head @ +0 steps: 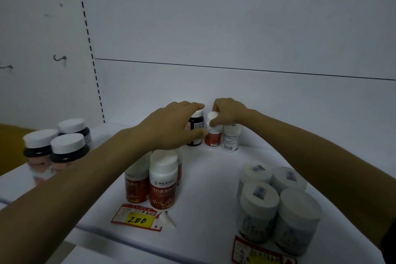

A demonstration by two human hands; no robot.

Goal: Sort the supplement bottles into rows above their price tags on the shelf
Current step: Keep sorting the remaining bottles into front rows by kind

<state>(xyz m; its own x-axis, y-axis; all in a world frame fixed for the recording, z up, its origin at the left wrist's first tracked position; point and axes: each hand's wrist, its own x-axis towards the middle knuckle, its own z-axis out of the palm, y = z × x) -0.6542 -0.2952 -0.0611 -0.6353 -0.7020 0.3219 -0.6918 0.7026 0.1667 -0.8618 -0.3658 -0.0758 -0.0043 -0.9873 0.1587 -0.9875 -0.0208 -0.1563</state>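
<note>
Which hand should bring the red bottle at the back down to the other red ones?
Right. The right hand already pinches the cap of the red bottle; the left hand holds the dark bottle beside it.

White-capped red bottles (162,184), dark white-capped bottles (68,148), pale grey-white bottles (297,218), and a red-and-yellow price tag (137,217).

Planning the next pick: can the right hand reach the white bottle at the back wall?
Probably yes: the white bottle stands just below the right hand, nothing between; but that hand grips the red bottle.
</note>
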